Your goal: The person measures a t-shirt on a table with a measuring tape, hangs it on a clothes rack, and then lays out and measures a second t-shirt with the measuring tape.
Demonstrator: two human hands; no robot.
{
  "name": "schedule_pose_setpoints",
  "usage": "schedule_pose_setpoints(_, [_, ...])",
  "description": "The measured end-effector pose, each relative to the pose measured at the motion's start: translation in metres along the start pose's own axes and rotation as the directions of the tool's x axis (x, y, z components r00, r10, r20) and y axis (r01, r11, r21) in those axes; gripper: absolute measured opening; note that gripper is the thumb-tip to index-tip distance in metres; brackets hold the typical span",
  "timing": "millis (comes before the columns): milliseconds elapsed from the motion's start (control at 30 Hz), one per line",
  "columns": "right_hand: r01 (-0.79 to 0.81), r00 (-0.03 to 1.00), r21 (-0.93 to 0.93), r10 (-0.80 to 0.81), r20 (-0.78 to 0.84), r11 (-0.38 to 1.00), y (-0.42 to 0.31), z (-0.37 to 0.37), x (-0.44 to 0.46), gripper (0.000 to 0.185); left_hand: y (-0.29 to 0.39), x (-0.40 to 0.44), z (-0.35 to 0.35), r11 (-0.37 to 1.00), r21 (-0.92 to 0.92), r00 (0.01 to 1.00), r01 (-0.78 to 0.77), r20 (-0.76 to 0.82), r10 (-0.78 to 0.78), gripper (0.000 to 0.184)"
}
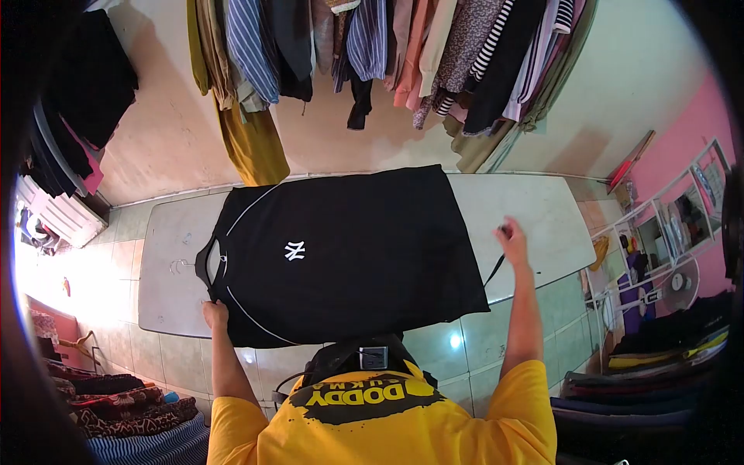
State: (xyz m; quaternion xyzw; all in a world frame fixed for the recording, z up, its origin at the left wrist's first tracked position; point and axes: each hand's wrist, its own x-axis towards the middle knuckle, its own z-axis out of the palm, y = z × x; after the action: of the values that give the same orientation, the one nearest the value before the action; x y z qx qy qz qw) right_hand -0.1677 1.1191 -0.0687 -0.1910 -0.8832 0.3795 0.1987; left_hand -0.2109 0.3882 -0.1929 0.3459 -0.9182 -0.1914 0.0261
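Observation:
A black shirt (364, 256) with a small white logo and thin white piping lies spread flat on the table, neckline to the left and hem to the right. A black hanger (203, 262) sits in its neck, its metal hook pointing left. My left hand (215, 311) is closed on the shirt's near shoulder edge, just below the hanger. Beyond the hem, my right hand (513, 242) is raised above the table's right part, fingers pinched on a thin black strip (496, 268). The strip hangs toward the hem; whether it joins the shirt I cannot tell.
The pale table (535, 209) extends past the shirt on both sides. Hanging clothes (372, 46) line the wall beyond it. Folded clothes (139, 411) are stacked at lower left, more folded garments (643, 387) at lower right. A fan (680, 283) and white rack (659, 213) stand right.

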Motion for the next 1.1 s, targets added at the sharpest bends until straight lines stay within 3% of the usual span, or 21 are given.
schedule_pose_setpoints(67, [0.198,0.963,-0.017,-0.197,-0.183,0.98,-0.045,-0.035,0.025,0.039,0.003,0.0,0.001,0.999,0.005,0.998,0.048,0.042,-0.049,0.035])
schedule_pose_setpoints(100, [0.276,0.917,-0.057,-0.28,-0.285,0.96,-0.065,-0.052,0.037,0.035,0.004,-0.005,0.0,0.998,-0.056,0.999,0.03,-0.01,-0.03,0.035])
schedule_pose_setpoints(200, [0.445,0.797,-0.074,-0.433,-0.422,0.892,-0.134,-0.106,0.049,0.028,-0.008,-0.008,0.012,0.981,-0.192,0.997,0.007,-0.076,-0.022,0.038])
schedule_pose_setpoints(233, [0.447,0.794,-0.075,-0.433,-0.427,0.892,-0.153,-0.118,0.042,0.028,-0.011,-0.006,0.017,0.964,-0.265,0.996,0.012,-0.085,-0.035,0.041])
schedule_pose_setpoints(300, [0.54,0.68,-0.14,-0.528,-0.509,0.83,-0.186,-0.131,0.033,0.026,0.004,-0.023,0.001,0.96,-0.275,0.995,0.055,-0.064,-0.075,0.045])
schedule_pose_setpoints(367, [0.556,0.648,-0.171,-0.554,-0.523,0.813,-0.184,-0.127,0.03,0.025,0.015,-0.046,-0.015,0.951,-0.289,0.991,0.112,-0.045,-0.13,0.048])
schedule_pose_setpoints(400, [0.565,0.62,-0.2,-0.572,-0.536,0.8,-0.18,-0.123,0.027,0.025,0.017,-0.054,-0.019,0.953,-0.294,0.989,0.068,-0.106,-0.103,0.05])
schedule_pose_setpoints(467, [0.537,0.684,-0.121,-0.515,-0.516,0.835,-0.136,-0.096,0.033,0.023,0.017,-0.066,-0.024,0.952,-0.304,0.979,0.045,-0.178,-0.103,0.052])
schedule_pose_setpoints(500, [0.41,0.811,-0.019,-0.374,-0.45,0.912,-0.12,-0.078,0.028,0.022,0.015,-0.071,-0.027,0.955,-0.298,0.963,-0.005,-0.257,-0.075,0.051])
schedule_pose_setpoints(533, [0.305,0.875,-0.039,-0.296,-0.383,0.952,-0.107,-0.057,0.021,0.022,0.013,-0.077,-0.03,0.957,-0.284,0.94,-0.049,-0.338,-0.052,0.05])
schedule_pose_setpoints(633, [0.239,0.953,-0.07,-0.248,-0.172,0.968,-0.02,0.009,0.01,0.023,0.002,-0.102,-0.057,0.943,-0.328,0.892,-0.052,-0.44,-0.104,0.045])
schedule_pose_setpoints(700, [0.225,0.974,-0.146,-0.227,0.002,0.963,0.012,0.044,-0.007,0.025,-0.018,-0.118,-0.078,0.953,-0.295,0.843,-0.071,-0.529,-0.101,0.042])
schedule_pose_setpoints(767, [0.289,0.957,-0.205,-0.285,0.051,0.935,0.043,0.074,-0.023,0.032,-0.028,-0.136,-0.109,0.959,-0.27,0.801,-0.084,-0.591,-0.097,0.036])
schedule_pose_setpoints(800, [0.291,0.957,-0.187,-0.286,0.052,0.938,0.05,0.084,-0.033,0.032,-0.048,-0.137,-0.115,0.983,-0.163,0.745,-0.081,-0.666,-0.049,0.034])
schedule_pose_setpoints(867, [0.211,0.977,-0.448,-0.18,0.11,0.869,0.053,0.104,-0.048,0.037,-0.068,-0.149,-0.143,0.995,-0.079,0.709,0.057,-0.699,-0.096,0.028])
schedule_pose_setpoints(900, [0.211,0.977,-0.437,-0.178,0.116,0.874,0.052,0.11,-0.051,0.037,-0.064,-0.16,-0.165,0.997,-0.076,0.632,-0.022,-0.774,-0.045,0.028])
schedule_pose_setpoints(933, [0.2,0.98,-0.478,-0.175,0.097,0.856,0.051,0.113,-0.055,0.04,-0.091,-0.159,-0.176,0.995,-0.051,0.633,0.083,-0.769,-0.092,0.027])
schedule_pose_setpoints(1000, [0.168,0.986,-0.537,-0.14,0.093,0.827,0.044,0.115,-0.06,0.044,-0.141,-0.154,-0.197,0.96,0.056,0.435,0.273,-0.898,-0.071,0.034])
schedule_pose_setpoints(1033, [0.177,0.984,-0.532,-0.142,0.107,0.828,0.044,0.117,-0.058,0.044,-0.157,-0.153,-0.213,0.956,0.062,0.432,0.285,-0.899,-0.07,0.034])
schedule_pose_setpoints(1100, [0.164,0.979,-0.728,-0.199,0.039,0.666,0.041,0.125,-0.059,0.047,-0.19,-0.154,-0.245,0.962,0.093,0.285,0.257,-0.959,0.017,0.039])
